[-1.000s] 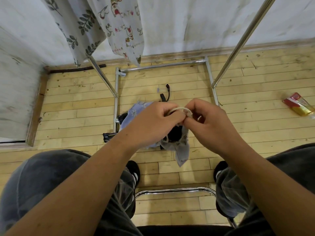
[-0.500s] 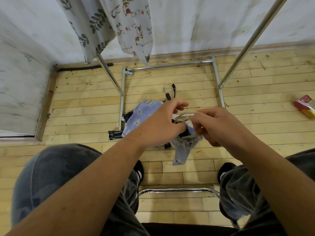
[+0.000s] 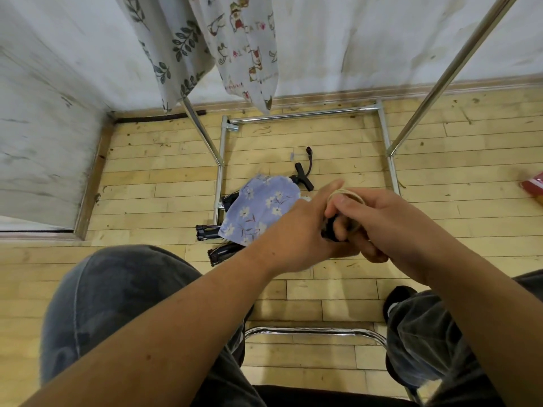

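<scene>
- The cat-print cloth hangs above the rear floor bar of the clothes rack. It bears the one legible word, "CAT", in small dark capitals high on the cloth, with a tiny mark after it that may be an "S" or a paw.
- Lower on the same cloth, above the left half of the rack's rear bar, the letters repeat at a tilt. They look like "CATS", but this cannot be told for sure.
- Small red lettering near the cloth's hem, just above the rack's rear bar, is too small to read.
- The red packet, on the floor right of the rack, is too blurred to read.
</scene>
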Demonstrator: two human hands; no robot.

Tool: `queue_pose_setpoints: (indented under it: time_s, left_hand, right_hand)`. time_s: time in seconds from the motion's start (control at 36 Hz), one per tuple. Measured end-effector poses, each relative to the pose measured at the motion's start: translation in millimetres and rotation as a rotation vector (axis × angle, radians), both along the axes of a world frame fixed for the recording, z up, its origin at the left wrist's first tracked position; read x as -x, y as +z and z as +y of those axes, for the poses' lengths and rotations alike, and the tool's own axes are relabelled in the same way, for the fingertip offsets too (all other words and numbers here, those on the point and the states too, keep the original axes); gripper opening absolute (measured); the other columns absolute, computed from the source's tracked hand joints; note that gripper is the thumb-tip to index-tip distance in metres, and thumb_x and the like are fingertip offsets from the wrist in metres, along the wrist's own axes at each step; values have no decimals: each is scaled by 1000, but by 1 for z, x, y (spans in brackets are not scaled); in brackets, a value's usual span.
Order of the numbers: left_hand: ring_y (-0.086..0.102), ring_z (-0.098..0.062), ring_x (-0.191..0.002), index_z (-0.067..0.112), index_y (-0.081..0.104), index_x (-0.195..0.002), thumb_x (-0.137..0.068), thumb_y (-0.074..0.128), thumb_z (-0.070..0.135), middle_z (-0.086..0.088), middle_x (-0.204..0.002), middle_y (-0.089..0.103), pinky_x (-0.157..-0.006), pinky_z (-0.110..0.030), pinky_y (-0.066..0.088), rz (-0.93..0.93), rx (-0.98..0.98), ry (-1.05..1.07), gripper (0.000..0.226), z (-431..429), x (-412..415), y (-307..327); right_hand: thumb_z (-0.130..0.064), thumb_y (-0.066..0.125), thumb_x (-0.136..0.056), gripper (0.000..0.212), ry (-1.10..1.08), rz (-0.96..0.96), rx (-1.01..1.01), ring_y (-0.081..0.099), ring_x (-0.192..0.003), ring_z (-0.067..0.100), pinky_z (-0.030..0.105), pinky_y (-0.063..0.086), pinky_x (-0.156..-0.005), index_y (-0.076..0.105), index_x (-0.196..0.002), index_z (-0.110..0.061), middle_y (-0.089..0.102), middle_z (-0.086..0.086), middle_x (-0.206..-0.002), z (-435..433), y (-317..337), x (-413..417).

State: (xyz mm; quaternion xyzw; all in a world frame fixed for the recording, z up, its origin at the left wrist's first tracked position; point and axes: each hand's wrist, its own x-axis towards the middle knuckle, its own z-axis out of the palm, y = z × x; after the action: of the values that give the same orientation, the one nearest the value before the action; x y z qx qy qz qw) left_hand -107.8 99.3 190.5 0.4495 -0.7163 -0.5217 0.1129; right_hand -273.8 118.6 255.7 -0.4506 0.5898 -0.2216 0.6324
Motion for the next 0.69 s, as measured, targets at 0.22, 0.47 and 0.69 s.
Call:
queue_pose_setpoints:
  time_s: [0.22, 0.47, 0.69]
  left_hand:
    - [66, -22, -97, 29, 56, -129, -79, 82, 38, 13, -102, 69, -90, -51, 54, 110, 116, 47, 57, -5, 1, 2]
    - [68, -16, -100, 32, 62, -109, -82, 83, 41, 11, -100, 69, -86, -45, 57, 38, 87, 27, 35, -4, 4, -6]
    - [62, -20, -111, 50, 52, -128, -79, 78, 57, 19, -114, 65, -93, -46, 55, -22, 116, 70, 57, -6, 1, -20]
  right_hand:
    - [-26, 43, -109, 30, -24, -228, -136, 23, -44, 17, 33, 13, -50, 59, -92, -6, 43, 8, -65, -1, 10, 1]
    - [-38, 44, -108, 47, -8, 10, 54, 38, -41, 10, 23, 30, -41, 70, -87, -5, 58, 7, -60, 1, 12, 4]
    - [-48, 40, -107, 41, -127, 376, 254, 51, -37, 7, 26, 52, -45, 70, -91, -26, 74, -5, -69, 2, 4, 2]
